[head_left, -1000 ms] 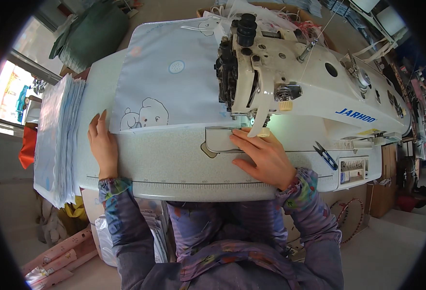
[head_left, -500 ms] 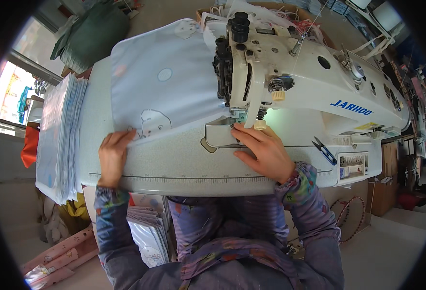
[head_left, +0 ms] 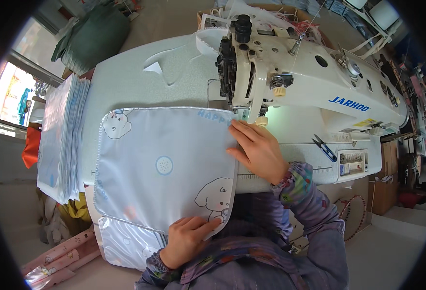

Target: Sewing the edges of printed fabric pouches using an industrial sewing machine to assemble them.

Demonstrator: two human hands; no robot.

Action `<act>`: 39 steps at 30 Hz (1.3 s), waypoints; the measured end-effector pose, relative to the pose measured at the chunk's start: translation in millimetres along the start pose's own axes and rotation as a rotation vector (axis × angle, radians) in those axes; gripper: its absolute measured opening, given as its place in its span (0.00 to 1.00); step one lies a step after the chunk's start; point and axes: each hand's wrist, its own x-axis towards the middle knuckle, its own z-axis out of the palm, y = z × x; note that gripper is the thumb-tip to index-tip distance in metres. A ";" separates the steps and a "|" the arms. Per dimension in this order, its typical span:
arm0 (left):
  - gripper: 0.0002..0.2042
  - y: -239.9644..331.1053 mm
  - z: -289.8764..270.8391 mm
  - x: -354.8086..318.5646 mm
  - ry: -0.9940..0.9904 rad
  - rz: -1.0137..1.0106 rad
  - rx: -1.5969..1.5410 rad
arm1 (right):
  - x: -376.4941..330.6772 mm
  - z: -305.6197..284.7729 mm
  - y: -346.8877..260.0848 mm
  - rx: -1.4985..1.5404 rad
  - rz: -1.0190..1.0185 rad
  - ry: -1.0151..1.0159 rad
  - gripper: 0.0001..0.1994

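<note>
Right hand [head_left: 257, 151] lies spread flat on the printed fabric panel [head_left: 167, 166] beside the sewing machine [head_left: 290, 82] needle, left hand [head_left: 186, 239] pinching its near edge; fingertips risk a needle strike.

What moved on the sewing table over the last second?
The pale blue printed fabric panel was swung round and pulled toward the person, now hanging over the table's near edge. The left hand shifted from the table's left to the panel's near corner. The right hand stayed beside the white sewing machine.
</note>
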 end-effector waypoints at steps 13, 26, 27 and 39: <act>0.25 3.4 30.6 9.5 0.073 0.055 -0.079 | 0.7 -5.1 4.4 0.124 0.066 -0.016 0.22; 0.22 -2.8 27.8 80.6 0.266 0.141 0.087 | -1.3 -4.5 6.4 0.164 0.061 0.085 0.13; 0.22 -4.0 26.7 84.9 0.271 0.145 0.128 | -1.1 -3.8 6.3 0.166 0.058 0.083 0.13; 0.23 -40.7 21.3 134.3 0.384 0.268 0.172 | -2.8 -10.0 5.4 0.218 0.117 0.197 0.11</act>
